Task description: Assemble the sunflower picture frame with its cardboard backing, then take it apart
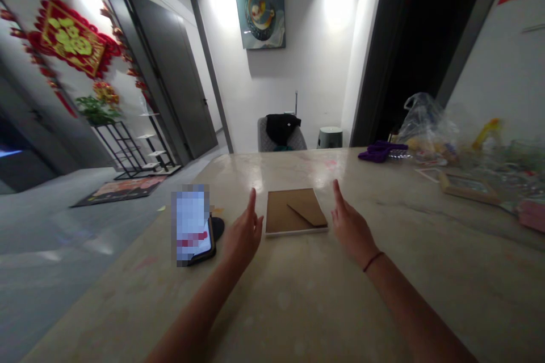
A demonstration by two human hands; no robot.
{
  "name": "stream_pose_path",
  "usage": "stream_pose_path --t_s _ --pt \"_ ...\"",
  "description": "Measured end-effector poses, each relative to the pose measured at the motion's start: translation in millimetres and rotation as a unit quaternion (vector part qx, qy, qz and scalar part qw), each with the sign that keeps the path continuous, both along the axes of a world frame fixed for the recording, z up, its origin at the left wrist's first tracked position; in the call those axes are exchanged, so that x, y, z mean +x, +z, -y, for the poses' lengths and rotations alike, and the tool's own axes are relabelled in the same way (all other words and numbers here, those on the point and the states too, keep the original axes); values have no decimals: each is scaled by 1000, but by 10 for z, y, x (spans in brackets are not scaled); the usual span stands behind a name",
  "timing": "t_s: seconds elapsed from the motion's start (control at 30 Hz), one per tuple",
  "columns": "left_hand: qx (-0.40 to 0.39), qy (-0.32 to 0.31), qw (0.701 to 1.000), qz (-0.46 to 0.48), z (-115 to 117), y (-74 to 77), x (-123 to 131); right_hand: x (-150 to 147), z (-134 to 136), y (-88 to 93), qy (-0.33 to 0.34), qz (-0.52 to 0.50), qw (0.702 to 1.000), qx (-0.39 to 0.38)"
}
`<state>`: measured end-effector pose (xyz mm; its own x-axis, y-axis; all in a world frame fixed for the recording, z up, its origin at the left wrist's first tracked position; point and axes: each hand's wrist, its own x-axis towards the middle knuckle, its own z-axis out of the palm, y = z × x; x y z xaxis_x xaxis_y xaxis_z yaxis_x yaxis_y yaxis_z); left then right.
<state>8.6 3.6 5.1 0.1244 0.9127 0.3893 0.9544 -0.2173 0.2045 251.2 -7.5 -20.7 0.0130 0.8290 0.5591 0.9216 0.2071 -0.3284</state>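
A picture frame point(281, 211) lies on the table with its brown backing up; a slanted stand leg crosses the backing, and a white edge shows at the front. My left hand point(243, 233) is just left of the frame, its index finger stretched forward and the others curled. To the right of the frame, my right hand point(352, 229) points forward the same way, with a dark red cord around the wrist. Both hands appear free of any object. A phone point(193, 227) with a lit, blurred-out screen leans on a dark round stand point(217, 228) beside my left hand.
The stone-patterned table point(281, 306) also bears a purple cloth item point(377, 151), a clear plastic bag point(426, 125), a light wooden frame point(468, 189) and a pink object point(532, 214) on the right. Behind the far edge stands a grey chair point(262, 135) with dark clothing.
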Motion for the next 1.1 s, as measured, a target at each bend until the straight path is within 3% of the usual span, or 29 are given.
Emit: stream_pose_path --t_s 0.1,0.2,0.33,0.47,0.57,0.63,0.73,0.8,0.83,0.93,1.1 --pt "-99 -4 992 -73 -12 -64 26 45 8 -114 7 73 992 -98" --pt "-133 13 988 -83 -37 -90 17 73 -19 -134 -14 77 989 -124" --pt "-128 49 990 -38 -48 -87 10 44 -61 -88 -99 -4 987 -125" --pt "-174 -1 984 -42 -24 -135 63 -89 -67 -156 -37 -77 981 -174" --pt "-180 3 983 -41 -11 -151 89 -180 -71 -214 -25 -166 973 -156" --pt "-182 11 982 -42 -6 -137 93 -213 -74 -205 11 -277 951 -138" --pt "-187 15 982 -31 11 -116 111 -264 -54 -131 90 -462 875 -115" --pt "-190 -2 982 -10 30 -121 141 -321 -20 -79 121 -532 832 -97" --pt "-194 -16 981 6 40 -131 159 -356 0 -63 133 -546 824 -71" --pt "-221 -48 972 70 65 -173 211 -452 49 -68 146 -533 833 -25" --pt "-265 -92 950 139 64 -221 251 -555 79 -171 134 -416 898 -55"
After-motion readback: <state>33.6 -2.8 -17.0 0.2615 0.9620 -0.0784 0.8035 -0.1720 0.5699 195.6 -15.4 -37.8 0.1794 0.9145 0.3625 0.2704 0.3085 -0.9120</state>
